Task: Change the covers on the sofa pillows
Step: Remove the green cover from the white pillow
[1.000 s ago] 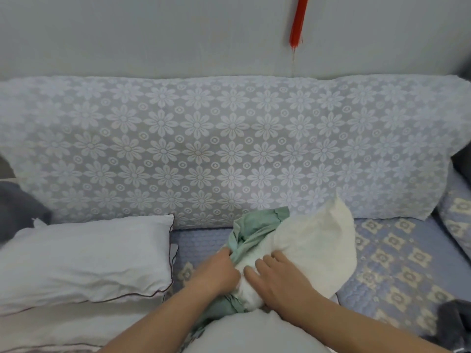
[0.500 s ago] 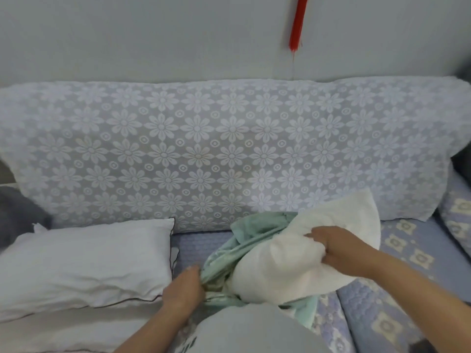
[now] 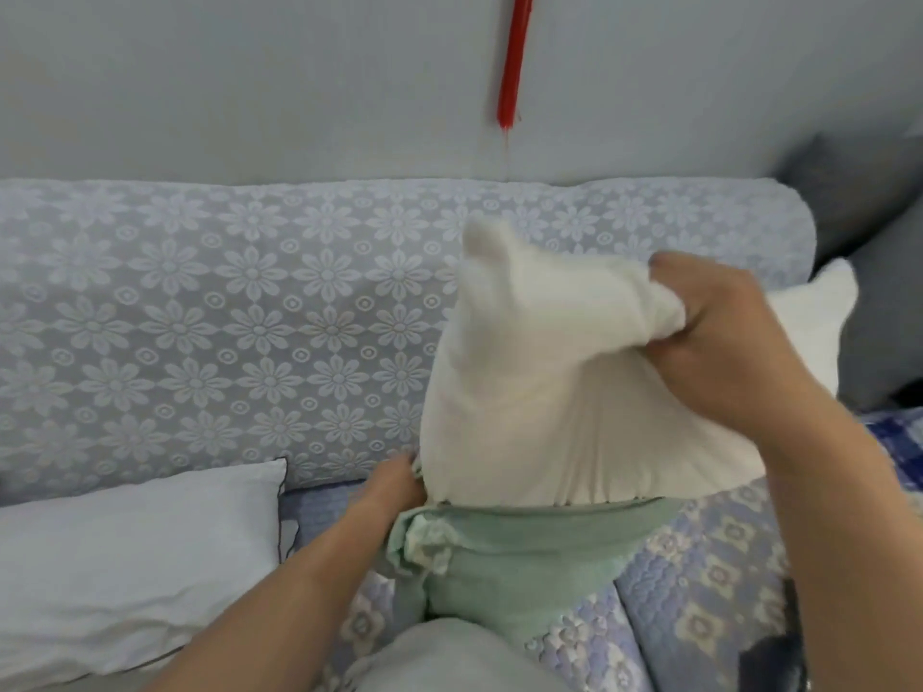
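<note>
At far left a white pillow (image 3: 125, 551) lies on the sofa (image 3: 200, 317). My left hand (image 3: 394, 486) pinches the bunched rim of the green cover (image 3: 524, 556), low at centre. Above it the cream insert (image 3: 539, 392) stands mostly out, my right hand (image 3: 719, 337) fisted on its upper corner. It looks light and squashy (cloth likely slips), so I'd grip a fistful at the corners.

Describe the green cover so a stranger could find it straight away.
Start at the floral sofa back, then drop to the seat in front of it. The green cover is bunched round the bottom of the cream pillow that the right hand lifts. It is the only green cloth; the pillow beside it is white.
</note>
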